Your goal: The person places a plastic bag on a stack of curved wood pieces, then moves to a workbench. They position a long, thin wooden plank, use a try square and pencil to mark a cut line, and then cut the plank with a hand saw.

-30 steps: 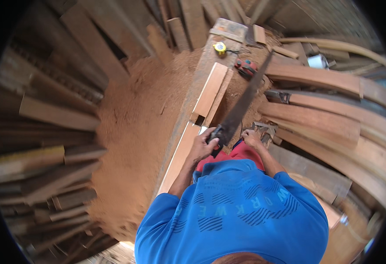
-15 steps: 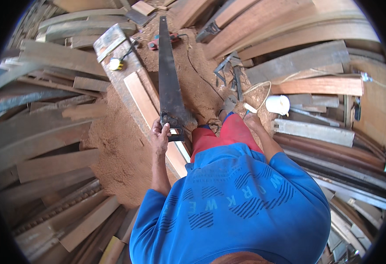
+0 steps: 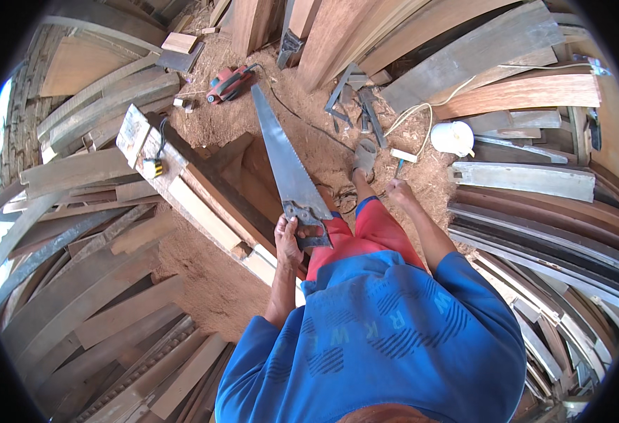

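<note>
My left hand (image 3: 288, 242) is closed round the dark handle of a handsaw (image 3: 286, 166). Its long grey blade points away from me, tip at the far end, toothed edge on the right. My right hand (image 3: 399, 189) is a closed fist, low beside my right leg. A slim teal thing (image 3: 400, 167) sticks out of it; its kind is too small to make out. Just beyond lies or hangs a small white block (image 3: 403, 155); whether the two touch I cannot tell. Left of the saw runs a wooden bench (image 3: 204, 215) with a pale wood strip along it.
A yellow-and-black tape measure (image 3: 153, 168) rests on the bench's far end. Past it, a red power tool (image 3: 230, 84) sits on sawdust, its cord trailing. A white bucket (image 3: 452, 138) and dark metal clamps (image 3: 355, 102) are at the right. Stacked boards (image 3: 528, 182) line both sides.
The saw has swung, its tip now leaning left and its blade turned more face-up. My left hand has shifted right and slightly down with it. The whole view has also turned.
</note>
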Action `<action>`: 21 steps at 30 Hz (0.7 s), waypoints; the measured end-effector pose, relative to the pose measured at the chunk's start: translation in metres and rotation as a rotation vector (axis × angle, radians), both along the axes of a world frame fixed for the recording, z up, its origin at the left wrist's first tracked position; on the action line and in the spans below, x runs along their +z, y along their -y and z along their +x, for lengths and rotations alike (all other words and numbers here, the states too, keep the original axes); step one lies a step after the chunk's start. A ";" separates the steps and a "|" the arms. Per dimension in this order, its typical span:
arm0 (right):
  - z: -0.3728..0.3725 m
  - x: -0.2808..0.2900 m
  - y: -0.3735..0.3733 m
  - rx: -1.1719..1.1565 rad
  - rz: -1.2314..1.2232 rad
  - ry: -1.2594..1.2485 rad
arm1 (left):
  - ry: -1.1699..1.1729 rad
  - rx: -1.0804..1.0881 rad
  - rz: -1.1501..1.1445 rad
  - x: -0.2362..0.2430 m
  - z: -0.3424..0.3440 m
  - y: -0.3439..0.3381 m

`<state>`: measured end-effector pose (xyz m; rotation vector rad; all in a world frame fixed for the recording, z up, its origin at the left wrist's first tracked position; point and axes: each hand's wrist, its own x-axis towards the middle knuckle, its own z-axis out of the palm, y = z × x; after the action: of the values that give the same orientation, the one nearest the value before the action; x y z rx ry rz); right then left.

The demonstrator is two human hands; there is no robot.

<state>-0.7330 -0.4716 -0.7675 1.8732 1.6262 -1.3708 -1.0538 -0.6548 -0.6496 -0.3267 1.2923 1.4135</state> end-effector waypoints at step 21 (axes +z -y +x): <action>-0.024 -0.204 -0.158 0.453 -0.007 -0.237 | 0.023 -0.104 -0.501 -0.120 0.120 0.041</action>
<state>-0.7571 -0.3137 -0.9713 1.2594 1.9979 -1.4232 -0.9336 -0.6955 -0.7699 -0.5985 1.6124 0.9824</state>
